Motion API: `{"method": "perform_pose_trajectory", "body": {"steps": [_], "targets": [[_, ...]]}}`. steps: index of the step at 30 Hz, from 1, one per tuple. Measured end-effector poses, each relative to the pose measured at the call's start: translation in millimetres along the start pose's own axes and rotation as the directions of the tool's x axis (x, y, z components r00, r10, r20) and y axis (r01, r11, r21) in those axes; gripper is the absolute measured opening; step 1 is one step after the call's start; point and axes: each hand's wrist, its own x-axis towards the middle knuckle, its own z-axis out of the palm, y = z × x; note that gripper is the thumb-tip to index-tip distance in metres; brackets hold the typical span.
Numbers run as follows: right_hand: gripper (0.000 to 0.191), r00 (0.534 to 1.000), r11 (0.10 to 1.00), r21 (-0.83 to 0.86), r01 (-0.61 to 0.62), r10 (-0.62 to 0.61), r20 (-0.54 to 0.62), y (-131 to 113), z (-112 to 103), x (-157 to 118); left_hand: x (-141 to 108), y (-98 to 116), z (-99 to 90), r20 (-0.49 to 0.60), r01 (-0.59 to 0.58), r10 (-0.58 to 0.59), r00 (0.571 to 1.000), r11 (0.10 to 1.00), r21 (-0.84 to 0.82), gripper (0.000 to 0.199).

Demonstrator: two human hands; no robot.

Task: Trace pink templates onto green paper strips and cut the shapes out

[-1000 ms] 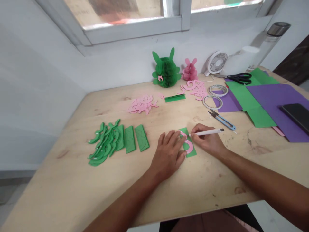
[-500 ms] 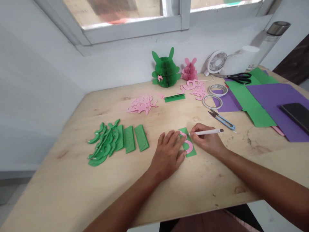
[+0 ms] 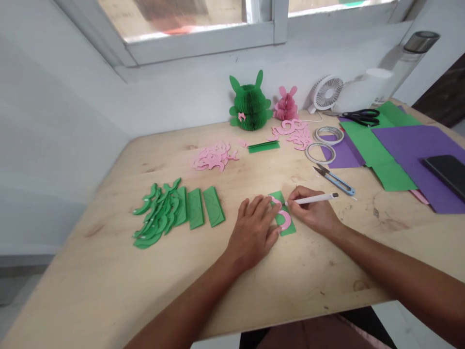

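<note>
Under L hand (image 3: 253, 230)'s fingertips, slightly apart, pink cutout (image 3: 286, 221) lies flat atop green strip (image 3: 290, 230), long axis near-far, far end tilted L. R hand (image 3: 314, 211) just R, fingers pinched on white pen (image 3: 317, 198), tip pointing L. Vs. 1 s ago: hands, pen approx. same.
</note>
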Motion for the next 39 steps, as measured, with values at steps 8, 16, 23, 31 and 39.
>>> {"method": "perform_pose_trajectory", "body": {"steps": [8, 16, 23, 31, 39], "targets": [[0.004, 1.0, 1.0, 0.014, 0.006, -0.006, -0.005, 0.8, 0.4, 0.8, 0.2, 0.4, -0.3, -0.001, -0.001, 0.001, 1.0, 1.0, -0.004, 0.044], [0.004, 1.0, 1.0, -0.017, 0.006, -0.007, -0.017, 2.0, 0.6, 0.9, 0.1, 0.4, -1.1, -0.008, -0.002, 0.002, 1.0, 1.0, -0.012, 0.043], [0.005, 1.0, 1.0, -0.009, 0.007, -0.007, -0.013, 0.7, 0.7, 1.1, -0.1, -0.4, 0.2, 0.003, -0.002, 0.002, 1.0, 1.0, 0.001, 0.044], [0.004, 1.0, 1.0, 0.005, -0.008, 0.008, 0.001, -1.9, -0.6, -0.1, 0.4, -0.5, -0.4, 0.002, -0.004, 0.004, 1.0, 1.0, 0.007, 0.046], [0.004, 1.0, 1.0, 0.001, 0.005, -0.005, 0.005, -1.6, -0.5, -0.5, 0.0, -0.1, -0.4, -0.011, -0.014, 0.014, 1.0, 1.0, 0.004, 0.044]]}}
